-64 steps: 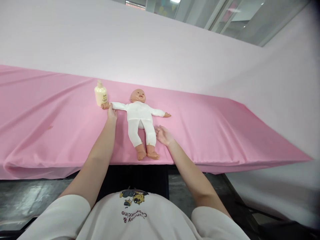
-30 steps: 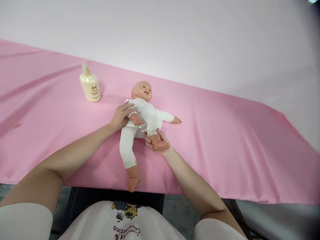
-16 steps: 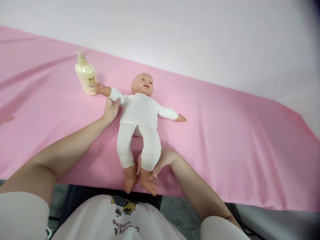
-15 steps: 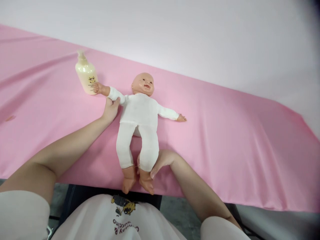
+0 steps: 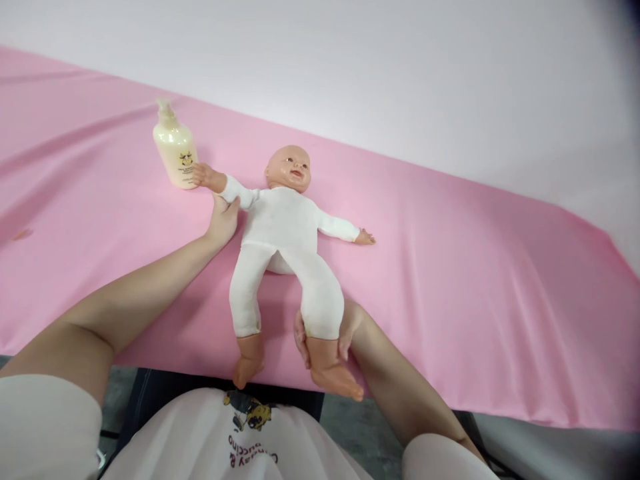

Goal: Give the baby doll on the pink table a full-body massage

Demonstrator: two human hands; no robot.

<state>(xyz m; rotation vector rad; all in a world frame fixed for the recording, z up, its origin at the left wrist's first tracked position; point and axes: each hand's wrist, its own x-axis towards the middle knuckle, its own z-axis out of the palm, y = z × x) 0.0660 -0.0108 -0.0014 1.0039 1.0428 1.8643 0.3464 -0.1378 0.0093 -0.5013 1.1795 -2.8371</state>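
Note:
A baby doll (image 5: 283,220) with a white cloth body lies on its back, head away from me and feet at the near table edge. My left hand (image 5: 223,217) is closed round the doll's arm on the left, thumb on top by the elbow; its other fingers are mostly hidden underneath. From below, my right hand (image 5: 350,327) wraps the doll's lower leg on the right, fingers showing on both sides just above the foot. That leg is swung out to the right. The doll's other leg rests free, its foot near the edge.
A pale yellow pump bottle (image 5: 175,147) stands beside the doll's hand at the upper left. Pink cloth (image 5: 450,280) with soft folds covers the table. A white wall (image 5: 400,80) rises behind it. A small orange-brown mark (image 5: 23,235) shows at far left.
My right hand has moved the doll's leg to the right, so the legs are now spread apart. My left hand keeps its hold on the arm.

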